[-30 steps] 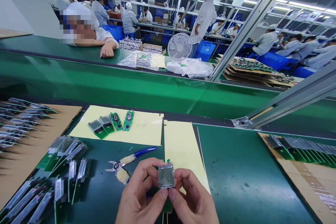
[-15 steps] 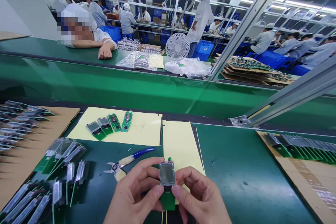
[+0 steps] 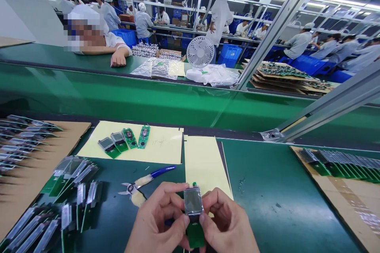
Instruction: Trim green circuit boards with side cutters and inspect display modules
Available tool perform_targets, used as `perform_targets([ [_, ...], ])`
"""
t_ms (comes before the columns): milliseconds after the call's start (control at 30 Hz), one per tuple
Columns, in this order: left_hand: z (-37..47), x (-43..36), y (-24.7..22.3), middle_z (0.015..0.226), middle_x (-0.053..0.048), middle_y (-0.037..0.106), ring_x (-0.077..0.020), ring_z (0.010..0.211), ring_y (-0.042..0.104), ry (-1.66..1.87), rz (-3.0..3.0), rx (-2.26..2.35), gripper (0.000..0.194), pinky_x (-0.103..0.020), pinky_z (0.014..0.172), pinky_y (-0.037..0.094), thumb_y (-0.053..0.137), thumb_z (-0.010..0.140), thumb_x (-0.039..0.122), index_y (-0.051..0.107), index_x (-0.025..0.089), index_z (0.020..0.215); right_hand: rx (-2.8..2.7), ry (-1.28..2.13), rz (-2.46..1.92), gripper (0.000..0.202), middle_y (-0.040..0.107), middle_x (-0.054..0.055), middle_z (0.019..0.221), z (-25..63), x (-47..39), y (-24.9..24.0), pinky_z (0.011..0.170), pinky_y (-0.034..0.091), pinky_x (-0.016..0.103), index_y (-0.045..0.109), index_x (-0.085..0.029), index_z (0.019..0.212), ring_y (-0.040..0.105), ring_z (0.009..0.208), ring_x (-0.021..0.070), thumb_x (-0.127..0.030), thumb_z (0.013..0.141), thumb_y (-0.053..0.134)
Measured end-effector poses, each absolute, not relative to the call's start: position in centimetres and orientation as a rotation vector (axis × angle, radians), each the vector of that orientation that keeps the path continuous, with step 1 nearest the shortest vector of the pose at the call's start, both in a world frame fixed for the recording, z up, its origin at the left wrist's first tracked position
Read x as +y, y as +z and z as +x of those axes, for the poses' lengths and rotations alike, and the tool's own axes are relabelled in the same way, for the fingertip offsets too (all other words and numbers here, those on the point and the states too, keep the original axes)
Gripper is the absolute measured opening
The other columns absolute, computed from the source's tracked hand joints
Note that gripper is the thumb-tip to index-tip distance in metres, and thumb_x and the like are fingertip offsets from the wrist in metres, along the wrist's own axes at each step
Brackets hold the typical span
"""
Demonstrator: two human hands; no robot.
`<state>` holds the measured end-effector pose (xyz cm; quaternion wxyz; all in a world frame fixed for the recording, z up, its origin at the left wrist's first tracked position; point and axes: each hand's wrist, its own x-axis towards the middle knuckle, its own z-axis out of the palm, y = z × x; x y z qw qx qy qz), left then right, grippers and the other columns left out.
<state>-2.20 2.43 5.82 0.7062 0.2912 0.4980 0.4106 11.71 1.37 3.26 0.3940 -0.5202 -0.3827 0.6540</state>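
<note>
Between my two hands is a green circuit board with a small grey display screen point(image 3: 193, 201), its screen facing up toward me. My left hand point(image 3: 163, 219) grips its left edge, thumb near the lower corner of the screen. On the opposite edge, my right hand point(image 3: 225, 221) pinches the board with thumb and fingers. The fingers behind the board are partly hidden. Just left of my left hand lie cutting pliers point(image 3: 145, 182) with blue and whitish handles, their jaws apart.
Several display boards point(image 3: 71, 174) lie at left, beside cardboard point(image 3: 74, 128) bearing more. Yellow sheets point(image 3: 166, 146) carry several boards. At right, a row of boards point(image 3: 341, 164) rests on cardboard. A metal post point(image 3: 271, 135) and green partition stand ahead. Beyond are a fan point(image 3: 200, 52) and co-workers.
Both hands and the held display board have shifted slightly down and to the right, and the board is tilted a little. The standing co-worker in the background has moved left.
</note>
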Motion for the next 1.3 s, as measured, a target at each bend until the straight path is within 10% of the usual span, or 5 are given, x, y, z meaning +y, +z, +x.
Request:
perform_targets([
  [633, -2.8, 2.2, 5.0, 0.066, 0.006, 0.050, -0.0075, 0.056, 0.047, 0.974, 0.598, 1.101, 0.032, -0.016, 0.050, 0.037, 0.077, 0.057, 0.033, 0.066, 0.032, 0.087, -0.728, 1.629, -1.158, 0.033, 0.051, -0.003, 0.069, 10.0, 0.9, 4.0, 0.036, 0.038, 0.014, 0.050, -0.018, 0.070, 0.042, 0.047, 0.0041, -0.040, 0.062, 0.073],
  [1300, -2.0, 2.2, 5.0, 0.075, 0.004, 0.051, -0.0128, 0.062, 0.054, 0.966, 0.700, 1.071, 0.036, -0.024, 0.055, 0.050, 0.069, 0.064, 0.044, 0.059, 0.031, 0.097, -1.153, 1.479, -1.317, 0.025, 0.047, -0.003, 0.067, 12.0, 2.4, 4.6, 0.049, 0.041, 0.020, 0.050, -0.020, 0.075, 0.046, 0.058, 0.0095, -0.044, 0.078, 0.057],
])
